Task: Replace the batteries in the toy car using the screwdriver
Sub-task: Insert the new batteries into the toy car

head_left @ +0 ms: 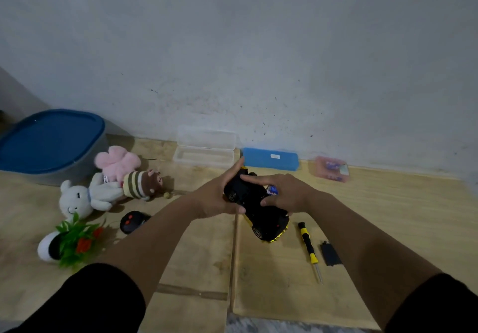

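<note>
— Two hands on it? Where is it?
— Yes. The left hand curls its grip round the far end of the upturned black toy car with gold trim; the right hand pinches a small blue-and-white battery against its underside.
— And the tool?
— The yellow-and-black screwdriver lies on the wooden desk, just right of the car, beside a black plastic cover.

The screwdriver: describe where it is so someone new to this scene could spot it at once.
Start at the toy car held in both hands over the wooden floor. To the right of it and nearer the camera lies the screwdriver, flat on the floor, untouched. It is the thin black-and-yellow tool with a metal tip, left of a small flat black cover.
</note>
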The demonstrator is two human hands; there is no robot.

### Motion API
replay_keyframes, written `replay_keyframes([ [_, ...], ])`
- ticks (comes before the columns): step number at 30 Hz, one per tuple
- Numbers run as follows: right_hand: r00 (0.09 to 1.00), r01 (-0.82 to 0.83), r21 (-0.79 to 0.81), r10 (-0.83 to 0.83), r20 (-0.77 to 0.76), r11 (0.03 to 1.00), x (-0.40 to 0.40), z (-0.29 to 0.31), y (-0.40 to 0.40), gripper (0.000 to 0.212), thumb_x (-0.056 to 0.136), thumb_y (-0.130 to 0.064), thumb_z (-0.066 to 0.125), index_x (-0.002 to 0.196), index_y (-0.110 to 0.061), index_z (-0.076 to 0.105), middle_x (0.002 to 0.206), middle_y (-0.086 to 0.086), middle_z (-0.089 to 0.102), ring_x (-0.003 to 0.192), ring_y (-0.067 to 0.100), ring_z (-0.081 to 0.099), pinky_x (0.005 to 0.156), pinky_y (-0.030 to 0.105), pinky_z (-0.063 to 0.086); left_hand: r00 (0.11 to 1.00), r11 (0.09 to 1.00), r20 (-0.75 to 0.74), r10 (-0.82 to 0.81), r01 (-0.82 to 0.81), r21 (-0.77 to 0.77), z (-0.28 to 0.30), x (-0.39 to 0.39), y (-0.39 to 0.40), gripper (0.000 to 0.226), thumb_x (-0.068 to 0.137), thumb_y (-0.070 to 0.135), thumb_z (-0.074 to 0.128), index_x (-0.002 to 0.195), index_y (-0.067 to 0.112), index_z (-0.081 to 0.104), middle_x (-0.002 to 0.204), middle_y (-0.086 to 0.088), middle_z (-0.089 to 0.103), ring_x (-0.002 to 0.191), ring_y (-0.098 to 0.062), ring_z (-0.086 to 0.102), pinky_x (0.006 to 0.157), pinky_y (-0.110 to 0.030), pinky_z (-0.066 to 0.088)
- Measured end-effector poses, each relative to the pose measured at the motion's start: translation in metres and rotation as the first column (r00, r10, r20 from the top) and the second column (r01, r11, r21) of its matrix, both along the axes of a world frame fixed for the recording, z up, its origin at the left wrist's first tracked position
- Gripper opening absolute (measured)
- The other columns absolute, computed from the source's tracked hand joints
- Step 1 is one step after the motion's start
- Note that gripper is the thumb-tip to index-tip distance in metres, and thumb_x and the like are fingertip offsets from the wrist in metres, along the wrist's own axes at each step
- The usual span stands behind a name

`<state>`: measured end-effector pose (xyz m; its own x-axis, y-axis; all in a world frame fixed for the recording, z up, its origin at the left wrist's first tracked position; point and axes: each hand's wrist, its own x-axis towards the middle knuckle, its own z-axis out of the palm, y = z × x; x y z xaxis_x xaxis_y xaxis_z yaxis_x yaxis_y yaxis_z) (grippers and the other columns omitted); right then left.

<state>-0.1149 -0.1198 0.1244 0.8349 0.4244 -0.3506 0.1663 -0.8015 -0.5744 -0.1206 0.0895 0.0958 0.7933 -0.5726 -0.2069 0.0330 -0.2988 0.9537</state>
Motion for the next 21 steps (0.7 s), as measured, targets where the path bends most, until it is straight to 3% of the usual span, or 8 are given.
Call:
replay_keyframes([
  [3,1.0,-0.02,-0.031,0.02,0.002,0.999,0.005,0.002,-0.004,0.069,0.089,-0.017,0.06,0.13,-0.062,0.03,0.144,-0.006,0.043,0.118,0.021,0.049,0.079,0.024,0.049,0.999,0.997,0.002,-0.051,0.051,0.054,0.002,0.008,-0.007,0.108,0.072,0.009,0.08,0.149,0.037,0.008,0.148,0.012,0.03,0.132,-0.01,0.039,0.101,-0.022,0.043],
  [7,0.996,0.041,-0.008,-0.04,0.084,0.999,0.007,0.002,-0.017,0.065,0.087,-0.021,0.063,0.133,-0.057,0.032,0.138,-0.003,0.051,0.118,0.019,0.051,0.095,0.029,0.042,1.0,0.996,0.027,0.015,-0.018,0.091,-0.001,0.015,-0.018,0.103,0.071,0.009,0.081,0.148,0.035,0.019,0.146,0.008,0.039,0.128,-0.012,0.044,0.104,-0.029,0.042],
  [10,0.966,0.179,0.092,-0.193,0.172,0.98,0.01,0.004,-0.034,0.066,0.083,-0.034,0.068,0.136,-0.05,0.033,0.14,-0.002,0.051,0.105,0.016,0.058,0.094,0.03,0.044,0.979,0.98,0.054,0.197,-0.198,0.01,-0.005,0.016,-0.03,0.102,0.071,0.007,0.08,0.148,0.035,0.019,0.142,0.015,0.038,0.126,-0.007,0.044,0.103,-0.027,0.042],
  [12,0.953,0.214,0.135,-0.237,0.187,0.967,0.013,0.002,-0.045,0.073,0.077,-0.042,0.071,0.138,-0.048,0.032,0.146,-0.003,0.042,0.096,0.011,0.059,0.084,0.028,0.045,0.94,0.942,0.068,0.335,-0.333,-0.04,-0.009,0.017,-0.039,0.102,0.071,0.009,0.08,0.148,0.037,0.017,0.133,0.022,0.041,0.122,-0.004,0.045,0.1,-0.025,0.043],
  [15,0.96,0.202,0.117,-0.22,0.173,0.972,0.021,-0.002,-0.053,0.086,0.069,-0.047,0.077,0.141,-0.046,0.029,0.144,0.002,0.044,0.112,0.022,0.054,0.074,0.029,0.046,0.902,0.903,0.058,0.427,-0.423,-0.068,-0.015,0.016,-0.056,0.11,0.063,0.027,0.086,0.147,0.04,0.016,0.129,0.026,0.047,0.121,-0.003,0.048,0.1,-0.027,0.045],
  [18,0.97,0.14,0.01,-0.139,0.201,0.99,0.03,-0.003,-0.063,0.097,0.065,-0.051,0.077,0.145,-0.039,0.022,0.135,0.012,0.047,0.109,0.025,0.054,0.078,0.03,0.046,0.884,0.882,0.029,0.466,-0.462,-0.097,-0.018,0.016,-0.074,0.118,0.05,0.046,0.083,0.147,0.041,0.015,0.127,0.03,0.049,0.115,0.008,0.051,0.089,-0.015,0.047],
  [21,0.983,0.072,-0.082,-0.056,0.175,0.994,0.038,-0.002,-0.076,0.101,0.066,-0.053,0.076,0.148,-0.031,0.02,0.137,0.013,0.042,0.12,0.026,0.047,0.092,0.032,0.042,0.859,0.853,-0.007,0.511,-0.508,-0.121,-0.024,0.016,-0.086,0.117,0.049,0.043,0.085,0.145,0.046,0.018,0.129,0.027,0.051,0.117,0.005,0.052,0.097,-0.027,0.047],
])
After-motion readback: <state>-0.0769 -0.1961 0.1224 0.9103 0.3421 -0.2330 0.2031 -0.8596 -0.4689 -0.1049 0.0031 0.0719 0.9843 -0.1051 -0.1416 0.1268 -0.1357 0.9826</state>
